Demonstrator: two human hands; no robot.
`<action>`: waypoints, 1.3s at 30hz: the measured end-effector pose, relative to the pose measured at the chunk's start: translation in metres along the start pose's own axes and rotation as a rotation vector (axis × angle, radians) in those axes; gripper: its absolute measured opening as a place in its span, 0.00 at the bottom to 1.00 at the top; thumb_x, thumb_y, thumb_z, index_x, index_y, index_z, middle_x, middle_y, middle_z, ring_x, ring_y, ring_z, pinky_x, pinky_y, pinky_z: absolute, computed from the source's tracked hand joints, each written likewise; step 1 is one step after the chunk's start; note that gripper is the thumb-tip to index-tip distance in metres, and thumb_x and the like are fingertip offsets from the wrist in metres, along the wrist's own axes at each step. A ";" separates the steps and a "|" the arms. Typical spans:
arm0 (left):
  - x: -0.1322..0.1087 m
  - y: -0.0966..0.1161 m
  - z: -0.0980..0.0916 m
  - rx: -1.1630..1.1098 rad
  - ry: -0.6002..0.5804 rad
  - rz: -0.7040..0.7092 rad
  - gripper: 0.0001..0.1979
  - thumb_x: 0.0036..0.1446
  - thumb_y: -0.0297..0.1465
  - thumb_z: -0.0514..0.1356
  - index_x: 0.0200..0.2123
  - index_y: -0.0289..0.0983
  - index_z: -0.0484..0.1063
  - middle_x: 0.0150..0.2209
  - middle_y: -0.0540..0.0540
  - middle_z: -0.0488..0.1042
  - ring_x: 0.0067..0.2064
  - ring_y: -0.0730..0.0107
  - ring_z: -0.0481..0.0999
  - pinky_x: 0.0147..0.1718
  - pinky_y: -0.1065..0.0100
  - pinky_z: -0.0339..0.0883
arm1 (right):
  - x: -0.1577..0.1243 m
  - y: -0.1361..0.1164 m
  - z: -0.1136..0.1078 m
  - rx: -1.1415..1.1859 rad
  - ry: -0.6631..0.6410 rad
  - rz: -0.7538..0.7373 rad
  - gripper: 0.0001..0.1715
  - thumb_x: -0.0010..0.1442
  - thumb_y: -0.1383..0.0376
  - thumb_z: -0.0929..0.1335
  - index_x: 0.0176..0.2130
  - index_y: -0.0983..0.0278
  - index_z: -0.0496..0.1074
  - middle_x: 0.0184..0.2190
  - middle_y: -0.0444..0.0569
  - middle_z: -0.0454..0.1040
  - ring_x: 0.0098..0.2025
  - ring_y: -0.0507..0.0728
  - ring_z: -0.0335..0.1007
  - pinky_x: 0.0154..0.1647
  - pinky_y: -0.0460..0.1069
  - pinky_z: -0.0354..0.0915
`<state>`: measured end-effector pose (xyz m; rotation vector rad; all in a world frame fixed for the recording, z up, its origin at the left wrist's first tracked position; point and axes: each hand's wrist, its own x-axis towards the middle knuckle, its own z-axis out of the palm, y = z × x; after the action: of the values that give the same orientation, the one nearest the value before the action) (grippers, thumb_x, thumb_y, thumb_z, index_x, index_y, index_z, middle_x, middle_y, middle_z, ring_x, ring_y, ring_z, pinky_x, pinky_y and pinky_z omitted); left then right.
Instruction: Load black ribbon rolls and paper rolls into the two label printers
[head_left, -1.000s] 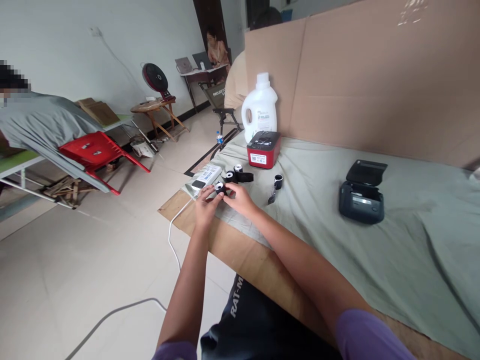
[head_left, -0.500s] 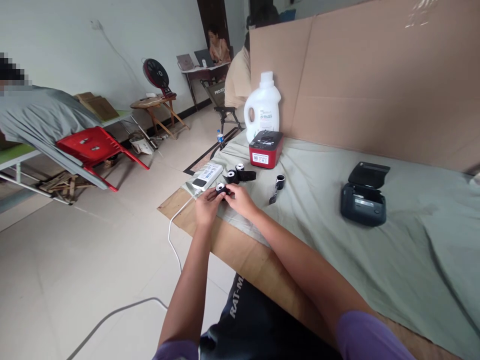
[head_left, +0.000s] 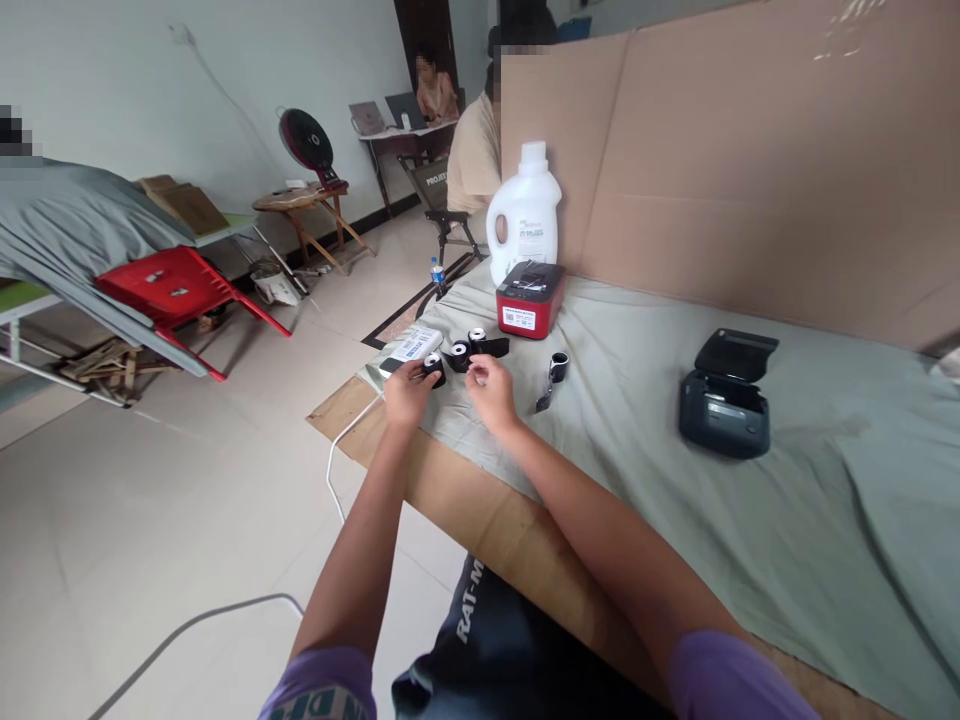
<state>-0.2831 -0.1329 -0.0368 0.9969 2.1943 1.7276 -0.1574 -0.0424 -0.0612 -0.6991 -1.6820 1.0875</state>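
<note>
My left hand (head_left: 409,390) has its fingers around a small black roll with a white core (head_left: 433,364), near the table's left edge. My right hand (head_left: 493,388) is a little to the right, its thumb and fingertips bent together close to a second black roll (head_left: 459,354); whether anything is between them is too small to tell. A third roll (head_left: 478,338) stands just behind, beside a black strip. Farther right another roll (head_left: 559,366) has a loose dark end on the cloth. A white device (head_left: 414,345) with a cable lies beside my left hand.
On the cloth (head_left: 630,400) are a red and black box (head_left: 529,302), a white jug (head_left: 528,215) and a black device with its lid raised (head_left: 724,412). A cardboard panel (head_left: 712,150) stands behind. Other people sit at the left and back.
My hands have moved apart. The left one has shifted slightly left with the roll, and the right one has come off that roll. The view has shifted a little.
</note>
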 end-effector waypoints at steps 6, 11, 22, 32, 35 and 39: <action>-0.006 -0.005 -0.004 0.042 0.007 0.016 0.16 0.45 0.31 0.69 0.40 0.37 0.79 0.38 0.41 0.82 0.42 0.53 0.82 0.45 0.56 0.75 | 0.001 0.001 0.001 0.011 0.000 0.047 0.12 0.55 0.69 0.66 0.41 0.63 0.72 0.35 0.48 0.77 0.37 0.55 0.74 0.42 0.52 0.72; -0.004 -0.005 -0.005 0.125 0.019 0.029 0.11 0.43 0.35 0.71 0.31 0.37 0.78 0.31 0.42 0.81 0.36 0.54 0.81 0.41 0.58 0.74 | 0.000 0.002 0.002 0.002 -0.002 0.027 0.11 0.55 0.69 0.66 0.41 0.63 0.72 0.35 0.48 0.76 0.35 0.55 0.73 0.42 0.51 0.71; -0.003 -0.011 -0.008 0.126 0.019 0.053 0.16 0.43 0.35 0.71 0.38 0.39 0.79 0.32 0.43 0.81 0.38 0.54 0.81 0.44 0.56 0.74 | 0.032 -0.040 -0.024 -0.653 -0.130 -0.192 0.18 0.57 0.67 0.70 0.48 0.61 0.78 0.50 0.59 0.68 0.53 0.68 0.60 0.54 0.62 0.61; -0.006 -0.011 -0.011 0.158 0.008 0.029 0.23 0.44 0.37 0.70 0.45 0.38 0.76 0.39 0.41 0.81 0.38 0.56 0.81 0.42 0.58 0.72 | 0.067 -0.055 -0.011 -0.963 -0.513 -0.358 0.14 0.53 0.72 0.73 0.41 0.60 0.79 0.59 0.58 0.65 0.59 0.73 0.52 0.54 0.65 0.51; -0.008 -0.010 -0.013 0.178 0.023 0.051 0.24 0.46 0.32 0.66 0.50 0.38 0.74 0.43 0.40 0.80 0.38 0.58 0.79 0.41 0.59 0.72 | 0.070 -0.060 -0.014 -0.898 -0.526 -0.384 0.12 0.53 0.74 0.72 0.38 0.61 0.77 0.51 0.56 0.72 0.57 0.72 0.55 0.54 0.64 0.51; -0.009 -0.011 -0.015 0.145 0.066 0.112 0.25 0.47 0.26 0.60 0.51 0.38 0.72 0.44 0.42 0.80 0.38 0.62 0.78 0.40 0.62 0.71 | 0.071 -0.074 -0.030 -0.747 -0.410 -0.333 0.13 0.55 0.74 0.71 0.41 0.61 0.75 0.43 0.53 0.78 0.50 0.68 0.65 0.53 0.63 0.53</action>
<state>-0.2883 -0.1516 -0.0448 1.1320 2.3773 1.6900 -0.1518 -0.0046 0.0385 -0.6317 -2.4936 0.3509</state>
